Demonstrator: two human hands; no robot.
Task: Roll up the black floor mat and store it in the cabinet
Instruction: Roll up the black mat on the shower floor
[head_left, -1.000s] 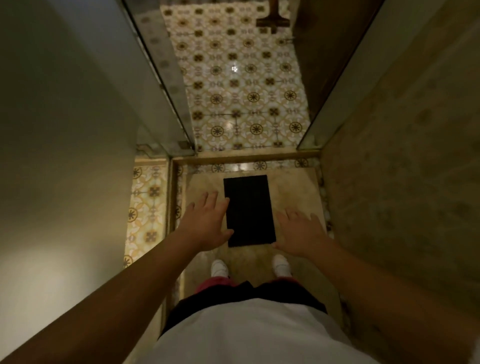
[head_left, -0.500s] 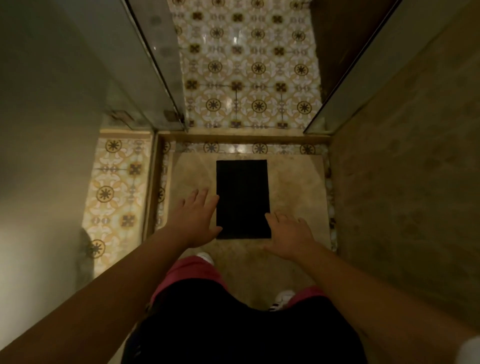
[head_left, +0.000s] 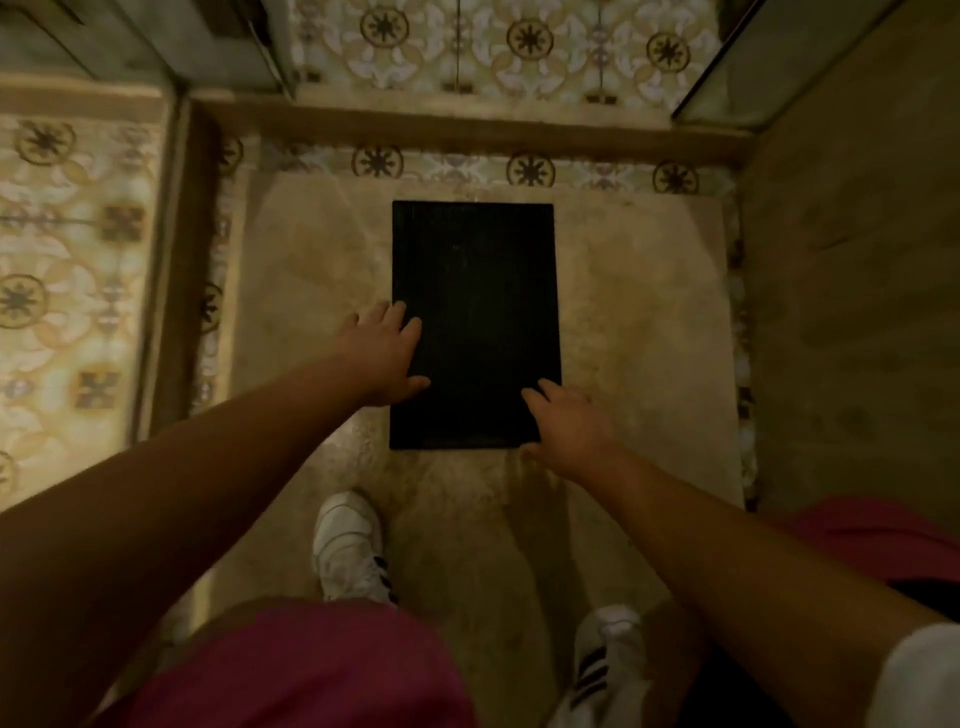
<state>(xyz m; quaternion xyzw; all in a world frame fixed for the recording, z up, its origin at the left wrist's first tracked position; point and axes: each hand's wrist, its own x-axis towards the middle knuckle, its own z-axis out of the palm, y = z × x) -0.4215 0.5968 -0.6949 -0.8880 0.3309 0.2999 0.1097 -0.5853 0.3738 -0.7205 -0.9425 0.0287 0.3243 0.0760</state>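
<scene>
A head-worn camera looks straight down at a person bending over a black floor mat. The mat is a plain rectangle lying flat and fully unrolled on a beige stone floor, its long axis running away from the person, with the far short edge close to a band of patterned border tiles and the near short edge facing the feet. No brand, label or writing can be read on the mat. The left hand reaches over the mat's left long edge, its fingers straight and spread, with the fingertips and thumb over the black surface. The right hand is at the mat's near right corner, fingers loosely extended and holding nothing; whether either hand actually presses on the mat cannot be told. Below, the left white sneaker and the right white sneaker stand on the stone floor, both with black stripes on the side but no legible logo. Pink shorts fill the bottom of the view.
</scene>
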